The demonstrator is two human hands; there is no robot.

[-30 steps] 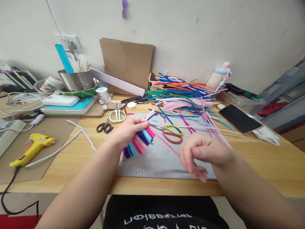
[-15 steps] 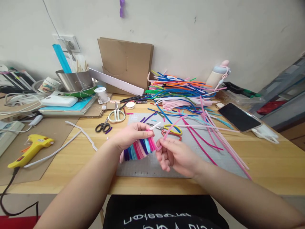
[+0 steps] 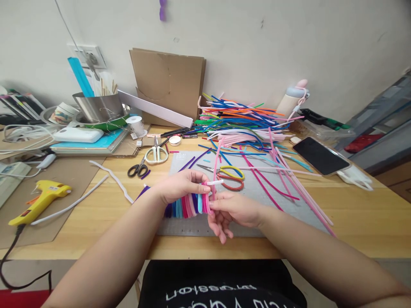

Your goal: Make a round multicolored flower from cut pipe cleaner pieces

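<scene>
My left hand (image 3: 189, 184) is closed around the top of a row of folded pipe cleaners (image 3: 189, 205) in pink, magenta, purple and light blue. They hang side by side below my fingers. A white pipe cleaner end (image 3: 215, 182) sticks out to the right past my left fingertips. My right hand (image 3: 224, 211) pinches a pink pipe cleaner (image 3: 217, 164) at the right end of the row, and its free length points upward. My other right fingers are curled loosely below. Scissors with yellow and red handles (image 3: 231, 176) lie on the grey cutting mat (image 3: 269, 214) just beyond my hands.
Loose pipe cleaners (image 3: 237, 115) are heaped at the back. White scissors (image 3: 156, 155) and black scissors (image 3: 138, 169) lie left of the mat. A yellow glue gun (image 3: 40, 201) sits on cardboard at the left. A phone (image 3: 321, 156) lies at the right.
The pink pipe cleaner has swung from leaning right to nearly upright. My right hand has moved slightly down. My left hand has shifted slightly right, and the white end has tilted flatter.
</scene>
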